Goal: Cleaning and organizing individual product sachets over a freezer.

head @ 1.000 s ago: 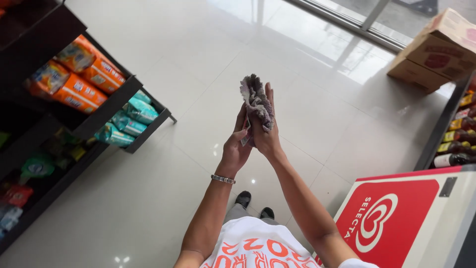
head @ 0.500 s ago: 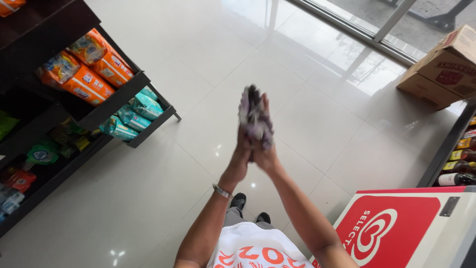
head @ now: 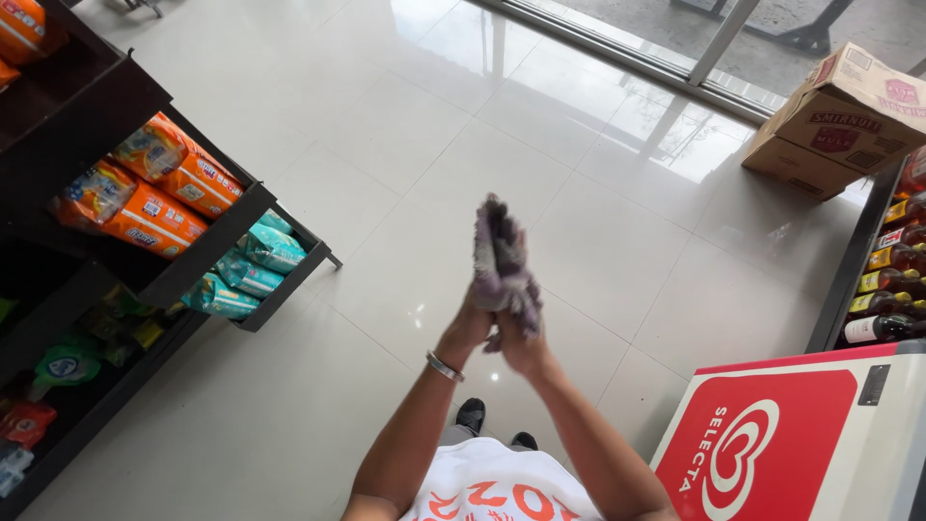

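Note:
I hold a crumpled grey-purple cloth (head: 500, 262) upright between both palms, out in front of my chest. My left hand (head: 470, 323), with a metal bracelet on its wrist, presses the cloth from the left. From the right, my right hand (head: 521, 349) presses against it, its fingers mostly hidden by the fabric. The cloth sticks up above both hands, over the glossy white tiled floor (head: 405, 145).
A dark shelf rack (head: 174, 270) with orange and teal packets stands at the left. At the lower right is a red and white freezer chest (head: 791, 444). Bottles line a shelf (head: 892, 289) at the right, and two cardboard boxes (head: 839, 116) sit by the glass front.
Both hands stay pressed on the cloth and have dropped slightly in view, the cloth shifting between the palms. The view has tilted a little.

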